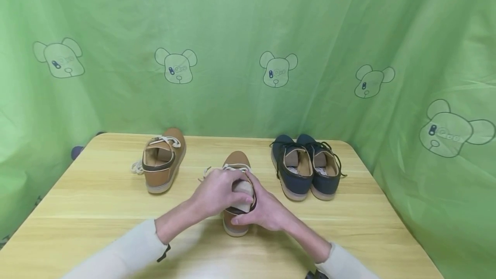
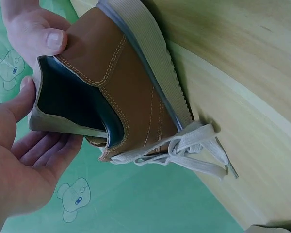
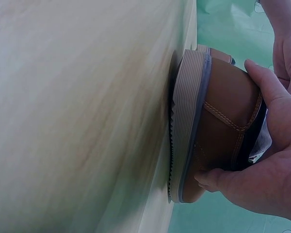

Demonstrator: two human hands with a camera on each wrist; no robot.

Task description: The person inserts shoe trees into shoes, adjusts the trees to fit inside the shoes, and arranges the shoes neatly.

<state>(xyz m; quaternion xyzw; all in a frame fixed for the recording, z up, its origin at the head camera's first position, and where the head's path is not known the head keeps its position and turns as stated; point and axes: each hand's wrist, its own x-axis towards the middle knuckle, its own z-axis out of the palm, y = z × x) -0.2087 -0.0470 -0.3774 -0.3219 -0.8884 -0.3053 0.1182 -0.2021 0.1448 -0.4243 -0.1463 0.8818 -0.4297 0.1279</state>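
In front of me a brown lace-up shoe (image 1: 237,158) with white laces sits on the table, toe pointing away. A greyish-beige flap (image 1: 243,190) rises from its opening; it may be the tongue, but I cannot tell. Coming from the left, my left hand (image 1: 217,190) pinches this flap between thumb and fingers. My right hand (image 1: 267,212) grips the shoe around its opening, thumb at the heel and fingers along the right side. In the left wrist view the flap (image 2: 68,127) is curved, dark on its inner side. The right wrist view shows the ribbed sole (image 3: 186,111) close to the tabletop.
A matching brown shoe (image 1: 164,156) with white laces stands at the back left. Two dark blue shoes (image 1: 290,173) with dark laces stand side by side at the right. The wooden table (image 1: 97,210) is bounded by a green curtain (image 1: 228,111).
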